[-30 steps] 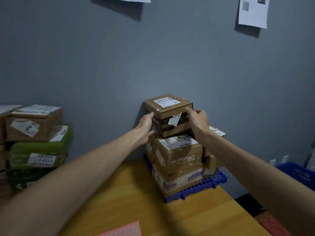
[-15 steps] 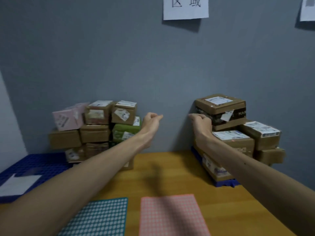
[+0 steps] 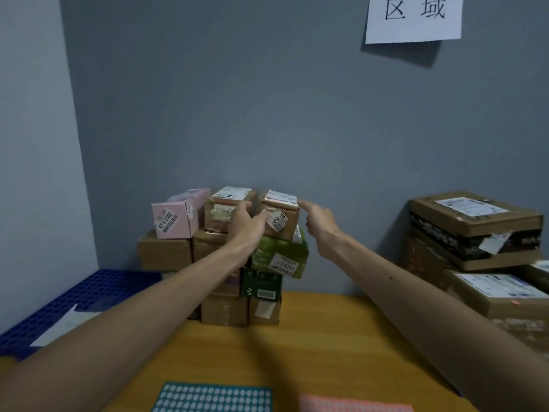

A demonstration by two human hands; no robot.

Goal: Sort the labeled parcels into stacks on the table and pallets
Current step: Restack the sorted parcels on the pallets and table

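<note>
Two hands meet at the small brown parcel [image 3: 282, 224] topping the left stack, at the back of the counter [image 3: 326, 340]. The left hand [image 3: 245, 226] curls its fingers round the parcel's near edge. The right hand [image 3: 319, 224] merely touches its far corner with a straight forefinger. This looks like a pickup beginning. Next, the right hand must grip before the parcel lifts clear of the green parcel [image 3: 279, 257] beneath.

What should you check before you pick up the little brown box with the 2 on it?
1. Left hand on the little box: ok, thumb touches its front.
2. Right hand holding it: not ok, only one fingertip meets its top corner.
3. Nothing on top of it: ok.
4. Green box underneath steady: cannot tell.
5. Neighbour box free of the left fingers: cannot tell.
</note>
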